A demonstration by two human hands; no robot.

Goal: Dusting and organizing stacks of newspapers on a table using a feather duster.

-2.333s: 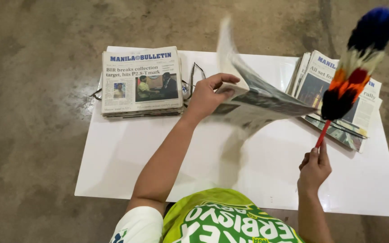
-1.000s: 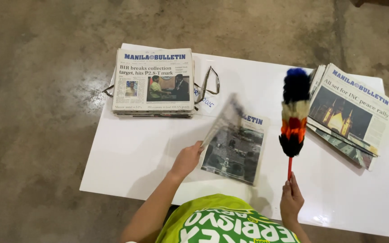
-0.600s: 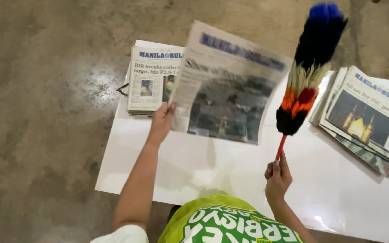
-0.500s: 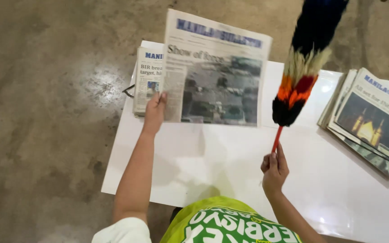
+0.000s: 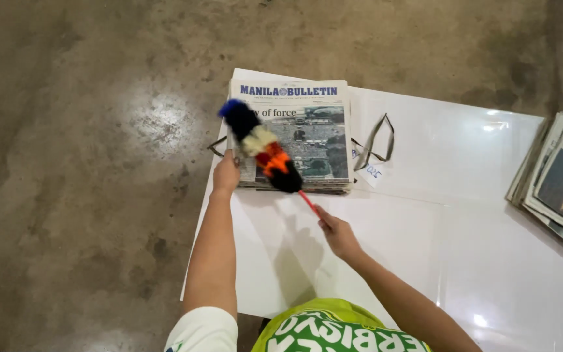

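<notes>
Head view. A white table stands on a stained concrete floor. At its far left corner lies a stack of newspapers, squared up, front page facing up, blue masthead at the far edge.

The left hand rests at the stack's near left corner. Fingers curl over the edge of the top paper; the thumb side is hidden, so how firmly it grips cannot be told. The forearm runs straight back toward the person, with a white sleeve at the bottom of the frame.

The right hand is closed around the thin red handle of a feather duster, low over the table just in front of the stack. The handle slants up and left from the fist. The duster's head lies across the left half of the top newspaper, in bands of blue, black, cream, orange and black from tip to base. It appears to touch the page; contact cannot be confirmed.

Dark straps loop out from under the stack on both sides. A small white paper tag lies just beside the stack's near right corner.

A second pile of newspapers, fanned and uneven, sits at the right table edge, well apart from both hands and partly cut off by the frame.

A green printed garment fills the bottom centre.
</notes>
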